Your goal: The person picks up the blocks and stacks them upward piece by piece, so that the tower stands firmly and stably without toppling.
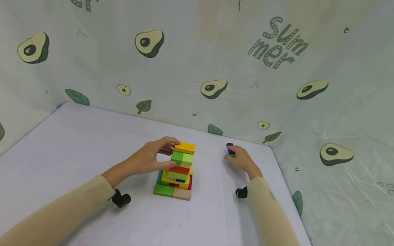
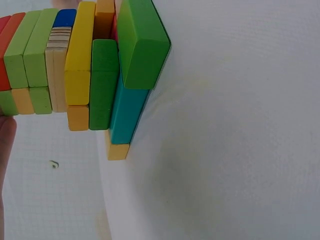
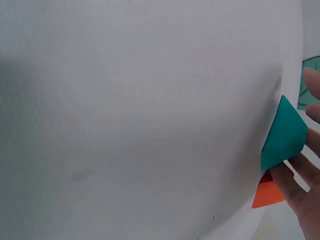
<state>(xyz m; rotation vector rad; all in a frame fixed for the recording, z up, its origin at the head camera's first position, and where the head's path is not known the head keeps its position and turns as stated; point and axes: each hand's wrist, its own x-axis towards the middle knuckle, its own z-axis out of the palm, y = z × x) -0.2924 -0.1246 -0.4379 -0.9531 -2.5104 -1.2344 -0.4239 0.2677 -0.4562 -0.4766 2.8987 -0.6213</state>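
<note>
A tower of coloured wooden blocks (image 1: 179, 176) stands on the white table, with a yellow block (image 1: 184, 147) on top. My left hand (image 1: 148, 156) holds the tower's upper part from the left, its thumb on the front near the green and red blocks. In the left wrist view, the stacked blocks (image 2: 77, 65) lean sideways in the picture, and one finger shows at the left edge. To the right of the tower, my right hand (image 1: 241, 158) grips a teal block (image 3: 284, 135) at the far table area. An orange block (image 3: 268, 191) and a purple block (image 1: 230, 148) are close by its fingers.
The white table (image 1: 99, 227) ends at a printed cloth wall (image 1: 170, 94) behind, with another cloth side (image 1: 371, 198) close on the right. A black wrist camera (image 1: 121, 199) sits under the left sleeve and a second camera (image 1: 241, 193) beside the right one.
</note>
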